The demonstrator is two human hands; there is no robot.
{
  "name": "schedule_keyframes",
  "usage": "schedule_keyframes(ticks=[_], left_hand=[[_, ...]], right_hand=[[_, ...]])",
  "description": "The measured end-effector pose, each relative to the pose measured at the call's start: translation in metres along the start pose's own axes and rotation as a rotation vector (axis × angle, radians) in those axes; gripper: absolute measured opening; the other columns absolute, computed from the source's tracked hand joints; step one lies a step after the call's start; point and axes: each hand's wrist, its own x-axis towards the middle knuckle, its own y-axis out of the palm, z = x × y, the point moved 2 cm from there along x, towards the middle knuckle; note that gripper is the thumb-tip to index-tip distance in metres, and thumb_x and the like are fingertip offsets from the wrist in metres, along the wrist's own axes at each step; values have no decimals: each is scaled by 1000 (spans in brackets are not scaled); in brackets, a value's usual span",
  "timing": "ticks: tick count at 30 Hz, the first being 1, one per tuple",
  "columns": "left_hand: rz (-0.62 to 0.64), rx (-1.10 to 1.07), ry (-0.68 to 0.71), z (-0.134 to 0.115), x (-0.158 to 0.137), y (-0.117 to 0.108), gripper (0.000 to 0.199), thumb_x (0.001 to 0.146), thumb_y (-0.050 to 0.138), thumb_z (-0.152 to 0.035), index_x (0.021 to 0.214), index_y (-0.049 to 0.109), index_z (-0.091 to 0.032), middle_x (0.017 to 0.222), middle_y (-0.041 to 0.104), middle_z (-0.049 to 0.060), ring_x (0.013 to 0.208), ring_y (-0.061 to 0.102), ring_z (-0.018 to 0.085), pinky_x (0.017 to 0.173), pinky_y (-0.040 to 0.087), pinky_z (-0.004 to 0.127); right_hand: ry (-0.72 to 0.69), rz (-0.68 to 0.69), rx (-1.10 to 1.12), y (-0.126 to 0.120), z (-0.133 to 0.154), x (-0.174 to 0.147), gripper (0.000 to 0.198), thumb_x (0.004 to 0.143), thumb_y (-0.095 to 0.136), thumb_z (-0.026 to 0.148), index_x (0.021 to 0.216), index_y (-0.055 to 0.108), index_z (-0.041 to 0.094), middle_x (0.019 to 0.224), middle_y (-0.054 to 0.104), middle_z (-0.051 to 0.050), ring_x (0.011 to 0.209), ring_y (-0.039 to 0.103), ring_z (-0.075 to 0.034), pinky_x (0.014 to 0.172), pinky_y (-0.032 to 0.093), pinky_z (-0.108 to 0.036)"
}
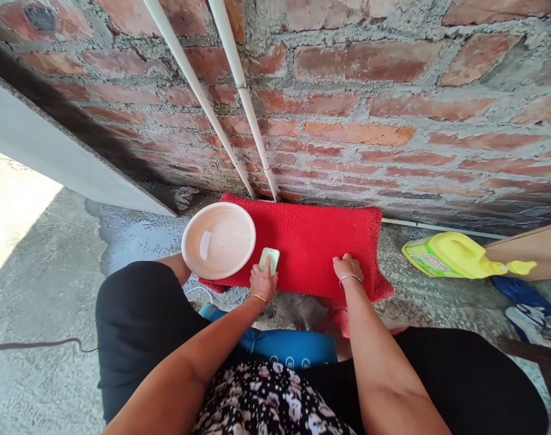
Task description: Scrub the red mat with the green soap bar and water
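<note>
Centre: left hand (263,283) grips green block (270,256), perhaps brush, on red cloth (305,238); right hand (348,267), right of centre, curled, grip unclear. Best: cloth taut, strokes even.

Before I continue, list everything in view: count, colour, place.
Cloth: one, red, centre
Block: one, green, on cloth
Basin: one, pale, left of block
Jug: one, yellow, right
Wall: one, red, behind
Pipes: three, white, along wall
Panel: one, white, left
Rag: one, grey, wall foot
Cord: one, brown, left
Board: one, tan, right
Fabric: one, blue, below cloth
Blue-white items: count unclear, lower right
Floor: one, grey, beneath
Bracelets: two, gold, silver, wrists
Clothes: two, black, bottom
Left hand: one, bare, on block
Right hand: one, bare, on cloth
</note>
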Motion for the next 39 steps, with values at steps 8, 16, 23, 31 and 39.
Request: schedule_keyframes(ticks=[8,16,23,31,39], left_hand=[[19,51,510,-41,-33,27,69,78,56,-45,142,31,-37,109,47,10,94,47,23,78,43,38],[-4,-18,-38,-25,39,-12,64,85,46,-46,144,30,-28,109,46,14,94,49,25,75,44,36],[37,31,417,-61,10,2,64,81,53,-48,141,30,-41,115,46,11,100,47,25,83,42,40],[-99,-175,-242,-40,89,-38,64,86,43,-50,143,30,-24,115,49,17,104,51,28,81,44,37],[-23,-82,84,-97,79,-24,64,82,50,-47,141,34,-27,114,49,16,101,51,27,77,45,38]], right_hand=[[18,11,11,-2,1,-3,47,86,36,39,121,52,12,117,54,-20,108,55,-30,86,44,-40],[23,-6,0,-1,2,-4,47,86,35,39,121,52,12,116,54,-20,106,56,-30,84,45,-41],[23,1,-7,-1,2,-4,47,86,34,40,120,52,12,116,53,-20,105,56,-31,83,45,-42],[12,-14,-31,2,1,-3,46,86,34,38,119,53,11,114,54,-20,105,56,-29,84,44,-40],[13,-14,-36,3,0,-1,46,86,34,40,118,53,12,115,54,-19,104,57,-29,82,45,-40]])
